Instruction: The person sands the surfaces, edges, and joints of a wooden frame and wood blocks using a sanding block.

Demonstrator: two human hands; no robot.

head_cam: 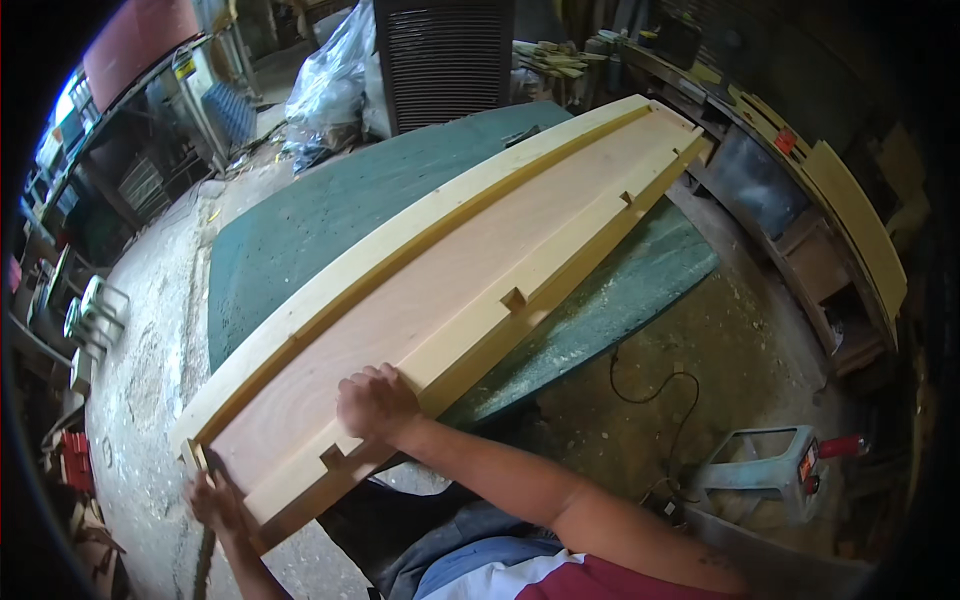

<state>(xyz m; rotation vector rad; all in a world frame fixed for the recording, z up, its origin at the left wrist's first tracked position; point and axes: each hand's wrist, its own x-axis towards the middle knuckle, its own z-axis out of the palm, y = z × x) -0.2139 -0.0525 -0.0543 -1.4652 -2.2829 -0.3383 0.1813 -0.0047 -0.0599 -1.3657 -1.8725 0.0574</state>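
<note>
A long, shallow wooden frame (pixel 465 322) with a thin plywood panel (pixel 360 330) inside lies at a slant across a green-topped table (pixel 300 240). Its near rail has several square notches along the edge, and its near end juts out past the tabletop. My right hand (pixel 377 401) is closed over the near rail, between two notches. At the frame's left end my left hand (pixel 214 501) grips the corner by a short end piece of wood (pixel 196 456); the fingertips are partly hidden there.
A pale plastic stool (pixel 761 472) with a red-handled tool (pixel 844 446) stands at the lower right, near a cable (pixel 679 375) on the floor. A cluttered workbench (pixel 802 187) runs along the right. Plastic sheeting (pixel 326 90) and a louvred panel (pixel 446 64) stand behind the table.
</note>
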